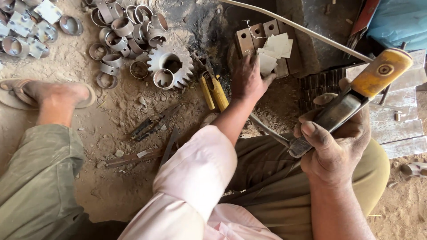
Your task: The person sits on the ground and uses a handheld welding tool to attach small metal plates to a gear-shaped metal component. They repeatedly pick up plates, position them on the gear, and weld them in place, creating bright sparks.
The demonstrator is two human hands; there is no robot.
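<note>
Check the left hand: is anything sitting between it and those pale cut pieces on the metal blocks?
Nothing visible. The left hand is already at the pale flat pieces stacked on the metal blocks, fingertips on their near edge. The yellow-handled pliers lie beside the wrist, off the path. The right hand holds a yellow-handled tool apart.

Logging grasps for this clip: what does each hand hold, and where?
Right hand grips a yellow-handled tool by its metal shank. Left hand touches pale flat pieces; a grip cannot be told.

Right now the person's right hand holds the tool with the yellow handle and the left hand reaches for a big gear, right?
Not quite. In the head view the left hand reaches the small pale metal plates, not the gear. The right hand does hold the yellow-handled tool.
</note>
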